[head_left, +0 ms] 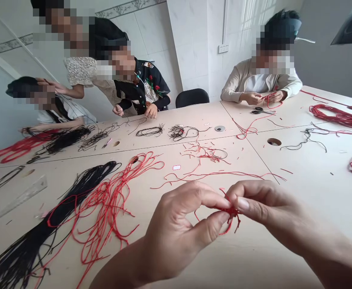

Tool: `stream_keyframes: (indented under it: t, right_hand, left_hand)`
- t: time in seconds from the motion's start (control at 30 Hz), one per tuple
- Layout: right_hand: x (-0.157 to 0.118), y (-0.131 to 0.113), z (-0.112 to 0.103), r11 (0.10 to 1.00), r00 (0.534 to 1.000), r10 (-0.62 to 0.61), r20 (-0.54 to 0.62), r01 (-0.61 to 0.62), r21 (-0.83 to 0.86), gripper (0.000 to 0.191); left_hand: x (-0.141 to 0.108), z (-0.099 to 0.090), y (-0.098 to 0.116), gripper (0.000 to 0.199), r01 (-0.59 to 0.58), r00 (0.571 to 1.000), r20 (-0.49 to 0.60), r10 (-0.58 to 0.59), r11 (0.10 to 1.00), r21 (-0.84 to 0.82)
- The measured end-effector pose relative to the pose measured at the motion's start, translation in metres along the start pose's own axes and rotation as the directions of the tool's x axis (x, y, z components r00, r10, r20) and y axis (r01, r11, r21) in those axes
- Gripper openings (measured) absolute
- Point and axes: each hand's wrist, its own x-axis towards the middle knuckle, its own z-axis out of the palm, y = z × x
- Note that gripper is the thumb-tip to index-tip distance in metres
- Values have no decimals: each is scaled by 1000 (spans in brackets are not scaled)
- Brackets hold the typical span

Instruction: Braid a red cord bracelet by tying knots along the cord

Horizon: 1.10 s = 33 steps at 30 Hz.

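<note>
Being pinched between the thumb and forefinger of the left hand point(176, 228) and those of the right hand point(254, 202), a short bunched length of thin red cord point(231, 214) is held at the fingertips, where the two hands meet. Both hands are closed on it in a tight pinch, with the other fingers curled away behind. Two small loops or ends are seen hanging below the grip. The middle of the bunch is covered by the fingertips, so whether it is knotted, twisted or wound cannot be made out. Both forearms are cut off by the frame edges.

Just beyond the fingers, a long strand of red cord point(218, 174) is stretched over the table point(314, 192), with snipped red cord pieces point(201, 152) scattered further on. To the left, a loose heap of red cord point(109, 204) is laid across a bundle of black cord point(22, 249), which runs out of the frame at the lower left. A clear plastic ruler point(16, 200) is placed beyond that bundle. Across the table, red cord is handled by a co-worker's hands point(252, 98), near a pair of scissors point(262, 111). Further coils of red cord point(340, 116) are cut off by the right edge.
</note>
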Motion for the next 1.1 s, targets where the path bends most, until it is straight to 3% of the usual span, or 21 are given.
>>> stream_keyframes:
  t: [0.3,0.43,0.53,0.67,0.83,0.97,1.03,1.1]
  right_hand:
    - [8,-2,10,854,993,111,35,-113,508,30]
    - [6,-1,11,839,995,84,62,-104,534,26]
    - [4,-2,13,854,997,57,60,-80,514,28]
    - [5,-2,16,874,1000,10,19,-19,486,29]
    - [7,1,19,868,996,-34,-80,69,491,32]
    - [7,2,13,876,998,-63,-25,67,477,29]
    - [7,3,9,894,997,-73,14,60,443,27]
    - [8,4,5,929,997,-77,12,67,365,27]
  left_hand:
    - [-4,0,-5,29,-259,965,21,262,936,239]
    - [-12,-5,-7,29,-397,909,89,408,780,484]
    - [-15,-8,-8,32,-473,861,138,489,672,570]
    - [-14,-5,-9,27,-504,832,140,536,627,594]
    - [-7,1,-10,20,-584,764,129,632,593,554]
    - [-2,1,-12,13,-559,809,107,578,698,448]
    - [0,0,-13,11,-479,871,35,490,830,286]
    - [3,-1,-13,26,-280,959,-22,283,956,84]
